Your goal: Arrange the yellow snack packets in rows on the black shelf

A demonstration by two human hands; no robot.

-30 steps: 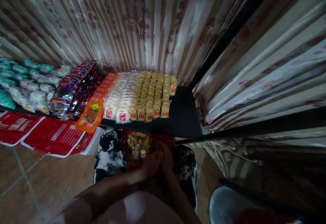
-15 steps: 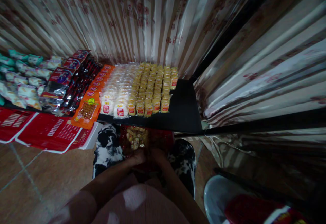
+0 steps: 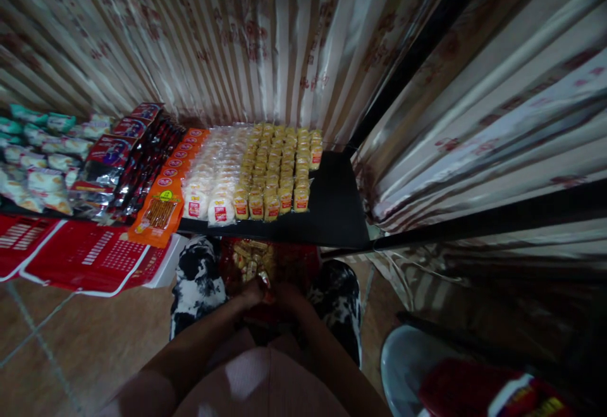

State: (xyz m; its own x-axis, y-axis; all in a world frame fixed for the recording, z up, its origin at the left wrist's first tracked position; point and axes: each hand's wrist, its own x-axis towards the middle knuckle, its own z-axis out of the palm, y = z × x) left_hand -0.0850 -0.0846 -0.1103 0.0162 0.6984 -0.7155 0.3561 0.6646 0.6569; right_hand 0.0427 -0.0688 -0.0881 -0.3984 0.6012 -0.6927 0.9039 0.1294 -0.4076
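Snack packs (image 3: 250, 264) sit heaped in a red basket (image 3: 303, 264) btwn the person's knees, just below a black shelf (image 3: 334, 211). Left hand (image 3: 252, 292) and right hand (image 3: 284, 292) meet at the basket's near edge, fingers curled on packs; exact grip too dim to tell. Packs look light, crinkly, slippery w/ soft contents, so best pinched at the sealed ends. Shelf holds yellow rows (image 3: 279, 170), white buns (image 3: 213, 177).

Both hands' (image 3: 268, 294) grip is too dark to tell.
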